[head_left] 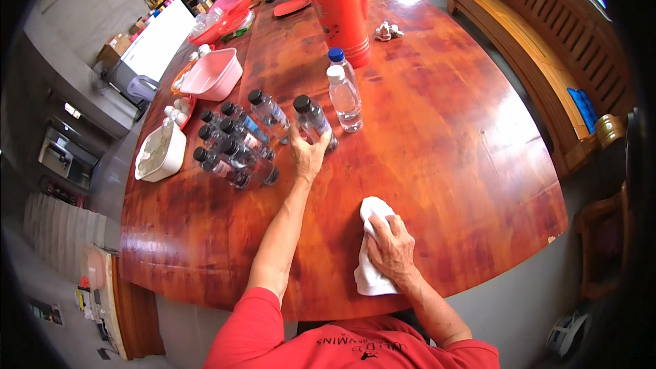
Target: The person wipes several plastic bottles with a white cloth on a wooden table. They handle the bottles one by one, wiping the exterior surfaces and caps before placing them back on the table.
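My left hand (309,155) reaches forward and grips the lower part of a clear bottle with a black cap (313,120), which stands on the wooden table. Just left of it is another black-capped bottle (270,116), close to my fingers. Several more black-capped bottles (239,157) stand grouped to the left. My right hand (391,246) is closed over a folded white cloth (371,275) lying on the table near its front edge. Beyond my left hand stand a white-capped bottle (346,102) and a blue-capped bottle (342,61), the second partly hidden by the first.
A tall red thermos flask (337,14) stands farther back, beside a crumpled tissue (388,31). Along the left edge are a pink basin (213,76) and a white tub (164,157). A wooden bench (526,55) runs past the table's right side.
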Tool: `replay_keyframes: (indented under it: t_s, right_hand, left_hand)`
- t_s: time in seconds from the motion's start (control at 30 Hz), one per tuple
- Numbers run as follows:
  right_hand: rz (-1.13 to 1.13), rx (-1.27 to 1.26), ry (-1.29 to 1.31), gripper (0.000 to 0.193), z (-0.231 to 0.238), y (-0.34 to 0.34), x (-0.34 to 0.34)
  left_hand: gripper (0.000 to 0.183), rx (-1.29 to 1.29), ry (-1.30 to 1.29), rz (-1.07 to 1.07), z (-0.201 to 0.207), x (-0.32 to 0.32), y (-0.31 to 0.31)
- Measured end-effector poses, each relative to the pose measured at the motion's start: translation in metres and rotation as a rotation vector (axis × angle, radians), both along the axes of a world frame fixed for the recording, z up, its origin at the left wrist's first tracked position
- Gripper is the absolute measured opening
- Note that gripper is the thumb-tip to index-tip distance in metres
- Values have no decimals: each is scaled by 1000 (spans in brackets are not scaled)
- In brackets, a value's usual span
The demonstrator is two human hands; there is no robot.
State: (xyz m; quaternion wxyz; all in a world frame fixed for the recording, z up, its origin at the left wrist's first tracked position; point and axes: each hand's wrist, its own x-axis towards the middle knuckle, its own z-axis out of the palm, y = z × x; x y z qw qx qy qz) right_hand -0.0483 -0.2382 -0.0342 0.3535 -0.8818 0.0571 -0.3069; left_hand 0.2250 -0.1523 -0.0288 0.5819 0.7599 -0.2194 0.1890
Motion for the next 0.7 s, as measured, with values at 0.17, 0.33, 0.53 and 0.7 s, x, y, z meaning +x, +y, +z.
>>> replay_keyframes:
  t_s: [0.17, 0.33, 0.53, 0.7]
  right_hand:
    - [-7, 31, -26, 33, 1, 0, -1]
    - [71, 817, -189, 29, 3, 3, -3]
    - [136, 422, -253, 40, 90, 30, -40]
    - [241, 329, -201, 36, 77, 39, -8]
  left_hand:
    - [44, 152, 50, -48, 14, -98, 37]
    - [56, 180, 47, -155, 17, -191, 59]
    - [60, -215, 219, -358, 25, -243, 52]
    - [47, -350, 419, -524, 11, -228, 54]
